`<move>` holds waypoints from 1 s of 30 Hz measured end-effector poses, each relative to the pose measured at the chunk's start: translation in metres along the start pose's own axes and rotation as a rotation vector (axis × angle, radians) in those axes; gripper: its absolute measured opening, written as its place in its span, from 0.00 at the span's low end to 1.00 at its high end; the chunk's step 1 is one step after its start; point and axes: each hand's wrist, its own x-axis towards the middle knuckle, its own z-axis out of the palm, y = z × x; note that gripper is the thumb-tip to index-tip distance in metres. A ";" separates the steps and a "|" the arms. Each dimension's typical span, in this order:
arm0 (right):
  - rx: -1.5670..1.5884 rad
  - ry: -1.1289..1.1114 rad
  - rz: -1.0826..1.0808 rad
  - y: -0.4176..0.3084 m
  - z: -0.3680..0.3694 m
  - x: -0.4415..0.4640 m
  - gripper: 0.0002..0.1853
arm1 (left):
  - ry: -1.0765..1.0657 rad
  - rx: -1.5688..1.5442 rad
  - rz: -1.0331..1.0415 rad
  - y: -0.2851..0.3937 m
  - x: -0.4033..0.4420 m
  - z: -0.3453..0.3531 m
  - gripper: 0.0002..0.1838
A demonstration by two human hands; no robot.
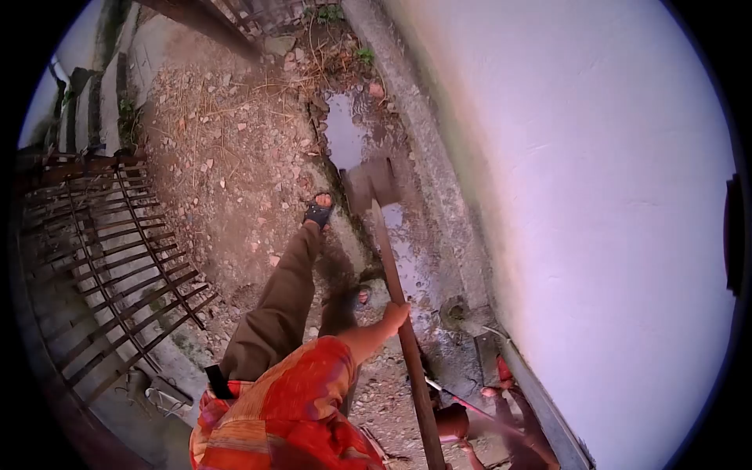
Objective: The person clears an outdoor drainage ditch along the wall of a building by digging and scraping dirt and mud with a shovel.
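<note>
My left hand is closed around the long wooden handle of a hoe. The hoe's wide blade, blurred, is over the wet drain channel along the wall. From the blade the handle slopes down past my orange-sleeved arm and leaves the view at the bottom. My right hand is not visible. My front foot, in a dark sandal, stands at the channel's edge, with the other foot further back. Shallow puddle water lies around the blade.
A white wall runs along the right, with a concrete ledge at its base. On the left lies a rusty metal grille. Rubble ground spreads beside the channel. Another person's hand and limbs show at lower right.
</note>
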 end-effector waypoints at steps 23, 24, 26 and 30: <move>0.085 0.067 -0.275 -0.266 0.050 0.252 0.20 | 0.143 -0.156 0.343 0.275 0.196 -0.166 0.09; 0.088 0.052 -0.268 -0.270 0.046 0.246 0.20 | 0.135 -0.137 0.340 0.281 0.192 -0.171 0.10; 0.095 0.020 -0.267 -0.284 0.046 0.222 0.21 | 0.137 -0.019 0.331 0.291 0.192 -0.183 0.10; 0.138 -0.007 -0.354 -0.332 0.048 0.187 0.24 | 0.086 -0.024 0.377 0.320 0.167 -0.216 0.11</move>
